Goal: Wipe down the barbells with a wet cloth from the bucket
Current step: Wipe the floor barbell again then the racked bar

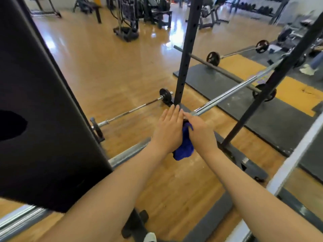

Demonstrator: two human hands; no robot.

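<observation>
Barbell (225, 94) under both hands, seemingly pressing blue cloth (185, 145)

Black padded panel (43, 102) fills 9 o'clock, dark rack upright (187, 49) rises at 12 to 1 o'clock from glossy wood floor (104, 67). Black and yellow mat (288, 95) at 3 o'clock; blurry gym machines (127, 16) and dumbbell rack (262, 7) along 12 o'clock, white shoe tip (150, 237) at 6 o'clock.

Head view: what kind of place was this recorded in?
Most likely a gym: a barbell racked on a squat rack, another plate-loaded barbell on the floor, and weight machines behind.
</observation>
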